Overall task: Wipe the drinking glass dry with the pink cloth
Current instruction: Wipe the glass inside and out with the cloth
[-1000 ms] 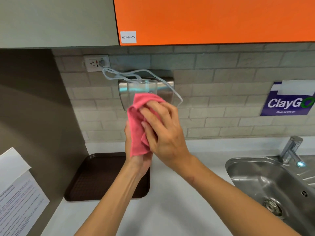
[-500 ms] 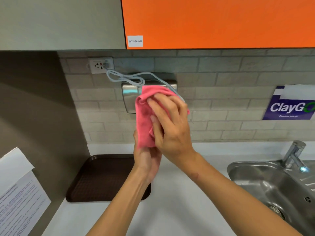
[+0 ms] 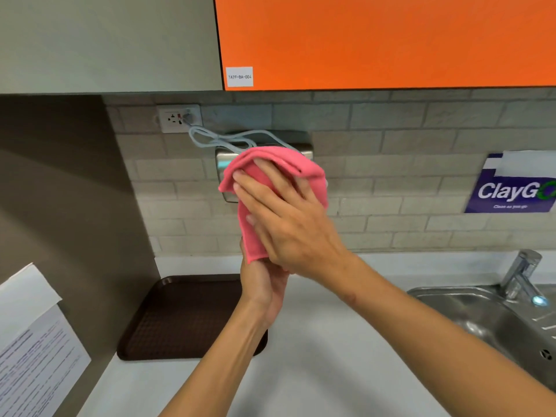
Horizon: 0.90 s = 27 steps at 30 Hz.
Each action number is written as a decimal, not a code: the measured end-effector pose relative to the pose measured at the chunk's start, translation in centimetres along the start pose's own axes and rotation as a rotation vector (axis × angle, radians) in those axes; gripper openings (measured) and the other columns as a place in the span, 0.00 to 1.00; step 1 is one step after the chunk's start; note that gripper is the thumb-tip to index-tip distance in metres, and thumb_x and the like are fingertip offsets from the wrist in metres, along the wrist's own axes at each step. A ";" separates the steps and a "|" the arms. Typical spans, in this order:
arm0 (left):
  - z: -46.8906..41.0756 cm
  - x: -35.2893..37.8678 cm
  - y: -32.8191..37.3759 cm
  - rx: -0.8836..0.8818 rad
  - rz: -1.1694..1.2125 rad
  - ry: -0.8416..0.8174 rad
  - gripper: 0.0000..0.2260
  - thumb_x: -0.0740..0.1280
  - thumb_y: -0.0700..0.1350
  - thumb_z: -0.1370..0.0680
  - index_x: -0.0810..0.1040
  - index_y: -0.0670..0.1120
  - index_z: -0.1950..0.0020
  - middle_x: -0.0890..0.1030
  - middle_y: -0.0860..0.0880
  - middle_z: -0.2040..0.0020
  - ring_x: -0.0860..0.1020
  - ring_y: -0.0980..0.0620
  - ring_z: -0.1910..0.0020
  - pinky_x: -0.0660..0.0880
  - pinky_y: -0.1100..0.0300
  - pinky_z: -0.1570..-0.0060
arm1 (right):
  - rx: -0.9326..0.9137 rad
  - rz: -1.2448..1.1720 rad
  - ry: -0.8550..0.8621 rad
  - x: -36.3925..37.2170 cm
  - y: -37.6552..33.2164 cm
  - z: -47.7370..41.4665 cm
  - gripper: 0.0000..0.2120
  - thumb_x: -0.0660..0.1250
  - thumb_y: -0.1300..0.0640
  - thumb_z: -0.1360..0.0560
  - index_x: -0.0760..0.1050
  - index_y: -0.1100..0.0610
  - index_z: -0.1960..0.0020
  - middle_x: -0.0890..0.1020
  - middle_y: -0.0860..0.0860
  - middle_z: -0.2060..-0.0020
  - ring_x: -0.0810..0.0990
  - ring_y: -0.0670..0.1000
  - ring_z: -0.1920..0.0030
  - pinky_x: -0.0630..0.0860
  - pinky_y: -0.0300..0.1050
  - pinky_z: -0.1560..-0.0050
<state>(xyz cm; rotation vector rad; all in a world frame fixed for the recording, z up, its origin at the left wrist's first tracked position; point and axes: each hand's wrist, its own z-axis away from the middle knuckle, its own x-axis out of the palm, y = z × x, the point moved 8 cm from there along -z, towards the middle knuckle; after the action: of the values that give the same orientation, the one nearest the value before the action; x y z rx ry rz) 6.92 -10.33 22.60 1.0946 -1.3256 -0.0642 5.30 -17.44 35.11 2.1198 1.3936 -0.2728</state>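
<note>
"TA7F-BA-004" on cabinet label (image 3: 239,76); "ClayGo" on wall sign (image 3: 511,191)

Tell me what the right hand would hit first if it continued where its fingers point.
The right hand presses the pink cloth. Beyond the cloth's top fold, its fingers point up toward the steel wall unit and its grey cable, probably met next, though depth is unclear.
</note>
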 end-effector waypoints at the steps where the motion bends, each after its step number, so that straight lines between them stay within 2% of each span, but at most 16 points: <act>1: 0.1 -0.3 -0.2 -0.005 -0.076 0.029 0.22 0.61 0.61 0.17 0.81 0.44 0.43 0.84 0.46 0.59 0.79 0.47 0.62 0.77 0.55 0.62 | -0.033 0.032 -0.034 -0.2 0.2 -1.0 0.19 0.63 0.54 0.16 0.77 0.59 0.28 0.78 0.53 0.27 0.69 0.60 0.21 0.58 0.63 0.19; 2: 0.1 0.2 -0.2 -0.007 -0.121 0.034 0.23 0.58 0.62 0.15 0.81 0.44 0.50 0.78 0.47 0.66 0.72 0.49 0.68 0.71 0.57 0.69 | -0.070 0.054 -0.086 -0.3 0.3 -1.9 0.17 0.63 0.53 0.16 0.81 0.58 0.32 0.82 0.53 0.31 0.72 0.61 0.24 0.59 0.62 0.20; 4: 0.0 -0.3 -0.4 -0.041 -0.143 0.047 0.27 0.54 0.61 0.14 0.81 0.45 0.60 0.75 0.47 0.69 0.69 0.51 0.71 0.65 0.57 0.71 | -0.130 0.075 -0.218 -0.1 0.7 -3.6 0.17 0.59 0.50 0.16 0.84 0.56 0.43 0.86 0.51 0.42 0.78 0.60 0.33 0.67 0.59 0.28; 6: 0.1 -0.5 -0.6 -0.066 -0.123 0.068 0.27 0.53 0.59 0.13 0.79 0.44 0.59 0.75 0.45 0.67 0.69 0.50 0.71 0.64 0.56 0.71 | -0.097 0.044 -0.315 -0.1 1.7 -4.9 0.18 0.57 0.47 0.16 0.84 0.54 0.48 0.85 0.49 0.48 0.79 0.57 0.41 0.74 0.55 0.44; 9: 0.1 -0.5 -1.0 -0.095 -0.106 0.093 0.26 0.54 0.60 0.14 0.78 0.41 0.55 0.77 0.41 0.65 0.67 0.50 0.72 0.65 0.57 0.70 | 0.104 -0.130 -0.329 -0.2 4.0 -6.0 0.17 0.57 0.46 0.17 0.83 0.49 0.48 0.85 0.45 0.49 0.80 0.53 0.46 0.79 0.52 0.52; 13: 0.1 -0.8 -1.5 -0.120 -0.090 0.101 0.29 0.56 0.63 0.15 0.80 0.39 0.55 0.78 0.39 0.64 0.67 0.50 0.73 0.67 0.57 0.71 | 0.336 -0.367 -0.239 0.1 6.1 -5.3 0.16 0.59 0.46 0.15 0.85 0.48 0.47 0.87 0.45 0.53 0.83 0.51 0.51 0.78 0.51 0.52; 17: 0.3 -0.9 -2.4 -0.136 -0.084 0.086 0.28 0.54 0.62 0.14 0.81 0.40 0.53 0.77 0.41 0.65 0.66 0.51 0.72 0.67 0.57 0.71 | 0.673 -0.540 -0.098 1.2 8.8 -2.8 0.26 0.56 0.40 0.17 0.86 0.56 0.52 0.86 0.51 0.64 0.83 0.51 0.59 0.79 0.53 0.54; 20: 0.3 -1.0 -3.2 -0.155 -0.079 0.091 0.28 0.53 0.62 0.14 0.80 0.41 0.50 0.77 0.43 0.67 0.66 0.51 0.73 0.66 0.57 0.71 | 0.899 -0.763 0.031 2.4 9.6 -0.7 0.21 0.60 0.42 0.15 0.88 0.51 0.50 0.89 0.47 0.58 0.86 0.48 0.52 0.81 0.54 0.46; 22: 0.3 -1.2 -3.6 -0.169 -0.085 0.104 0.28 0.53 0.62 0.14 0.80 0.40 0.48 0.77 0.43 0.67 0.66 0.51 0.73 0.65 0.57 0.71 | 1.040 -0.903 0.115 3.3 9.8 0.7 0.20 0.60 0.43 0.15 0.87 0.49 0.52 0.89 0.49 0.55 0.86 0.51 0.48 0.81 0.58 0.42; 24: 0.5 -1.3 -3.6 -0.171 -0.093 0.114 0.28 0.53 0.62 0.14 0.80 0.40 0.51 0.77 0.42 0.66 0.66 0.51 0.73 0.66 0.57 0.71 | 1.133 -1.020 0.195 3.8 9.8 1.9 0.19 0.59 0.44 0.14 0.86 0.48 0.54 0.89 0.51 0.55 0.87 0.53 0.51 0.83 0.58 0.46; 25: 0.5 -1.2 -3.5 -0.169 -0.094 0.119 0.28 0.53 0.62 0.14 0.80 0.41 0.52 0.77 0.42 0.66 0.66 0.51 0.73 0.66 0.57 0.71 | 1.160 -1.074 0.231 4.1 9.7 2.4 0.20 0.58 0.44 0.14 0.85 0.49 0.54 0.89 0.51 0.57 0.87 0.51 0.55 0.84 0.53 0.54; 27: 0.4 -0.9 -3.1 -0.152 -0.083 0.118 0.27 0.54 0.62 0.15 0.79 0.41 0.53 0.78 0.42 0.65 0.68 0.51 0.73 0.66 0.57 0.70 | 1.205 -1.162 0.254 5.0 8.9 3.5 0.24 0.54 0.43 0.12 0.81 0.52 0.56 0.86 0.46 0.68 0.84 0.43 0.67 0.78 0.39 0.68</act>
<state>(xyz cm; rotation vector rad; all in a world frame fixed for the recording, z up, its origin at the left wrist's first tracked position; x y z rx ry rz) 7.91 -11.67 19.80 1.0083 -1.1505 -0.1566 15.86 -18.13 33.15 1.7357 2.9964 -1.6620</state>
